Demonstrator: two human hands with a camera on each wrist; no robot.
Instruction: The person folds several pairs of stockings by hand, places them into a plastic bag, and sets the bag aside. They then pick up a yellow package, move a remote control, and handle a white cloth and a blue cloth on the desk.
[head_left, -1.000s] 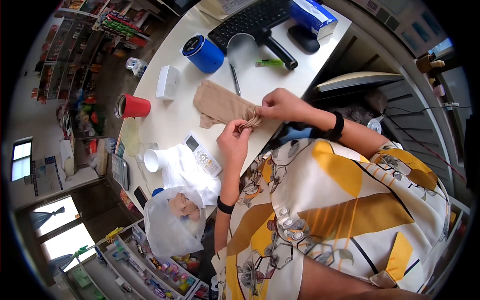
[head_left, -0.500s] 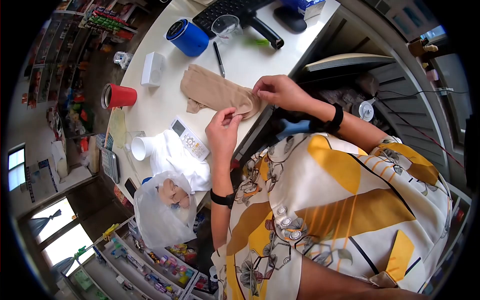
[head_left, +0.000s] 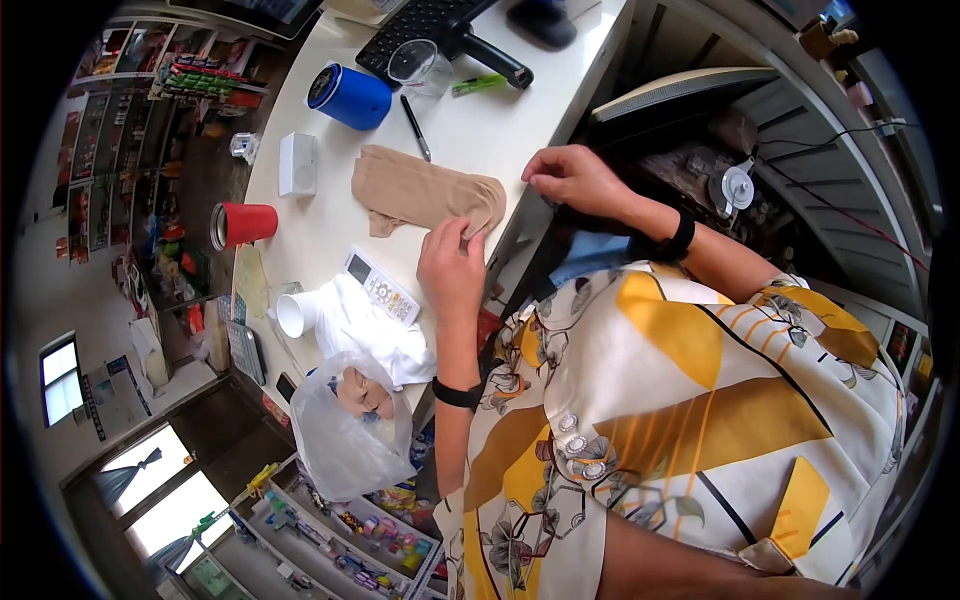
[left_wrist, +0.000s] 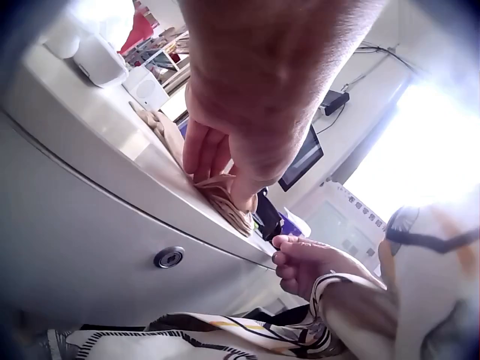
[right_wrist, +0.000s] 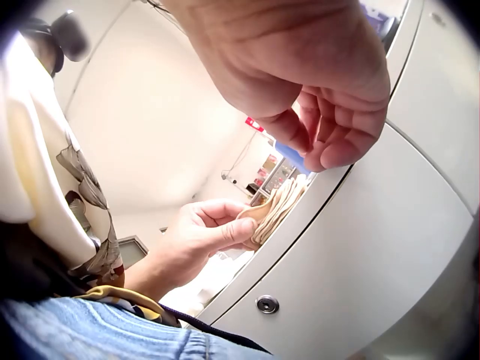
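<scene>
A beige folded cloth (head_left: 425, 190) lies flat near the table's front edge in the head view. My left hand (head_left: 452, 272) pinches its near edge; the left wrist view shows thumb and fingers of the left hand (left_wrist: 244, 150) on the layered folds of the cloth (left_wrist: 225, 204). Just right of the cloth, apart from it, my right hand (head_left: 582, 182) hovers past the table edge, holding nothing. Its fingers are loosely bent in the right wrist view, where the right hand (right_wrist: 315, 82) is above the stacked layers of the cloth (right_wrist: 283, 211).
Behind the cloth are a pen (head_left: 415, 128), a blue canister (head_left: 350, 96), a clear cup (head_left: 420, 68), a scanner (head_left: 497, 60) and a white box (head_left: 297, 165). Leftward are a red cup (head_left: 247, 225), a white remote (head_left: 383, 286), white cloth (head_left: 360, 320) and a plastic bag (head_left: 350, 440).
My right hand has let go of the cloth and moved away to the right. The cloth's gathered end now lies flatter. The head view has shifted, moving the table items within it.
</scene>
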